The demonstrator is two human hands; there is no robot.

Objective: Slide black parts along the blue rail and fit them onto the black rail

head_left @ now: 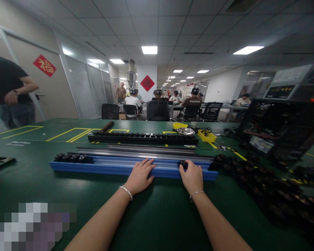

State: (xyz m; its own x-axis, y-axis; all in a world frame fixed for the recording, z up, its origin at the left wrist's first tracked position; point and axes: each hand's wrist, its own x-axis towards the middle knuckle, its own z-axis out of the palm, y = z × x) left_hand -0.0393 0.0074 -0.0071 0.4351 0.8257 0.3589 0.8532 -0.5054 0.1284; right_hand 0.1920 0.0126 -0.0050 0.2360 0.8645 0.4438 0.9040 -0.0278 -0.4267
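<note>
A long blue rail (pixel 104 166) lies across the green table in front of me. My left hand (pixel 140 176) rests flat on it near the middle, fingers spread. My right hand (pixel 191 176) is just to the right, its fingers pinched on a small black part (pixel 183 164) that sits on the rail. Several black parts (pixel 70 157) are lined up at the rail's left end. A heap of the same black parts (pixel 261 181) lies to the right of the rail.
Behind the blue rail lie grey metal rails (pixel 136 150) and a black rail (pixel 142 138) filled with parts. Yellow trays (pixel 206 136) and a metal bowl (pixel 185 131) stand farther back. A black crate (pixel 277 129) is at the right. A person stands at far left; others sit beyond.
</note>
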